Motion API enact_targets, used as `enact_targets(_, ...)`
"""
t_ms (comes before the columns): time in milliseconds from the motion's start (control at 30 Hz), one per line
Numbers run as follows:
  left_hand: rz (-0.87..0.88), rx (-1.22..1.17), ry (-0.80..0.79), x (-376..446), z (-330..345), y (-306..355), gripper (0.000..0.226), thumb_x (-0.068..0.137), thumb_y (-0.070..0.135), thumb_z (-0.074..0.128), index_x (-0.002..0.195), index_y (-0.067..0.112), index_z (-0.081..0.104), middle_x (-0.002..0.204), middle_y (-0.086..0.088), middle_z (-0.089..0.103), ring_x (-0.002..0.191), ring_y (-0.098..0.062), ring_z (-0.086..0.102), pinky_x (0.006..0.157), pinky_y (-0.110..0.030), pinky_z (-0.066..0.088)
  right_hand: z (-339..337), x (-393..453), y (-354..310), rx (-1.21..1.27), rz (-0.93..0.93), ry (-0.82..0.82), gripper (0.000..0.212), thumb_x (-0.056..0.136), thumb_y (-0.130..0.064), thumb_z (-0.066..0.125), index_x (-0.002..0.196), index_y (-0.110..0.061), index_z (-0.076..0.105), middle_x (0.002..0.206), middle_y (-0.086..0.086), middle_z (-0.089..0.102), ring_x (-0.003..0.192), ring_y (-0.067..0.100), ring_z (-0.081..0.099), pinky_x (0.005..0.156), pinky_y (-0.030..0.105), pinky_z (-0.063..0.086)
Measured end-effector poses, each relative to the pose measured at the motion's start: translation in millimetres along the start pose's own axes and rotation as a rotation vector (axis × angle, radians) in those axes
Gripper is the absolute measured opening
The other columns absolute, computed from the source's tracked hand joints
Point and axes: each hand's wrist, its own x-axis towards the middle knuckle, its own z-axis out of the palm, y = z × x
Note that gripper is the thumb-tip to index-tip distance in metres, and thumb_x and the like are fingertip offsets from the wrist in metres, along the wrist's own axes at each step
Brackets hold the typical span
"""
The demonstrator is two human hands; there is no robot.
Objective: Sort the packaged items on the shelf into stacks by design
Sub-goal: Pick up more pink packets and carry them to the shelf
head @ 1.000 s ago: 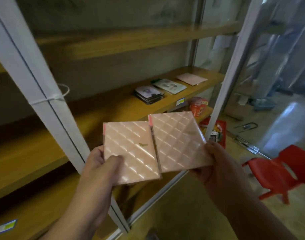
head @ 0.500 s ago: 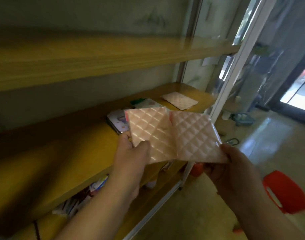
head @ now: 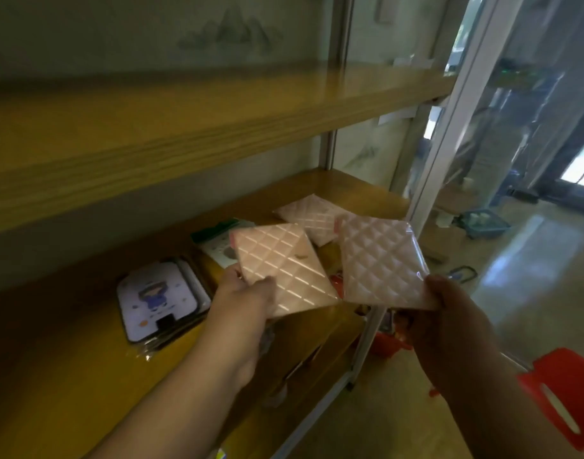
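The big wooden shelf [head: 68, 369] fills most of the view, and everything here is told from it. A second wooden board [head: 184, 127] sits above it like a roof. A white metal post [head: 449, 134] stands at the shelf's right end. Past that end, down on the floor, is a red plastic chair [head: 562, 402], and farther back on the floor is a small blue basket [head: 482, 223].

On top of the shelf, near the middle, lies a stack of packs with a cartoon figure [head: 156, 301] on a white card. A little farther along the shelf toward the post lies a pack with a green top [head: 217, 241]. Just past that, near the shelf's right end, one pink quilted pack [head: 312, 217] lies flat on the wood.

Two more pink quilted packs are held up in the air above the shelf's front edge. The left hand [head: 247, 299] has its thumb on top and its fingers underneath, pinching the bottom corner of the left pink pack [head: 284, 266]. The right hand [head: 449, 323] is out past the front of the shelf and pinches the bottom corner of the right pink pack [head: 381, 263] with closed fingers. The two held packs sit side by side, and their lower corners almost touch
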Motion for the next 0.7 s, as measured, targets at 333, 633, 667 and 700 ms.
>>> enact_targets(333,0.094,0.172,0.173,118,122,26,0.056,0.089,0.021,0.063,0.142,0.022,0.045,0.127,-0.005,0.063,0.11,-0.026,0.061,0.099,-0.046,0.05,-28,145,-67,-0.188,-0.06,-0.134,0.011,0.1,-0.025,0.051,0.101,-0.023,0.062,0.106,0.009,0.067,0.092,0.024,0.071,0.076,0.041,0.059)
enact_targets(633,0.235,0.86,0.379,165,164,13,0.055,0.098,0.035,0.05,0.15,0.022,0.036,0.15,-0.007,0.043,0.133,-0.032,0.038,0.11,-0.041,0.034,-25,214,-82,-0.225,0.183,-0.123,0.014,0.098,-0.018,0.056,0.11,-0.02,0.063,0.11,0.008,0.07,0.097,0.025,0.069,0.067,0.033,0.056)
enact_targets(667,0.22,0.933,0.39,165,165,11,0.057,0.097,0.032,0.047,0.152,0.02,0.034,0.152,-0.008,0.039,0.135,-0.034,0.035,0.111,-0.042,0.031,-27,217,-80,-0.263,0.169,-0.142,0.012,0.098,-0.021,0.056,0.107,-0.02,0.064,0.101,0.006,0.072,0.087,0.022,0.07,0.065,0.032,0.055)
enact_targets(700,0.214,0.992,0.392,163,166,10,0.058,0.096,0.027,0.046,0.152,0.018,0.034,0.154,-0.01,0.037,0.137,-0.034,0.033,0.113,-0.043,0.029,-27,222,-80,-0.316,0.149,-0.174,0.014,0.098,-0.023,0.056,0.108,-0.018,0.065,0.089,0.004,0.071,0.074,0.018,0.067,0.06,0.03,0.052)
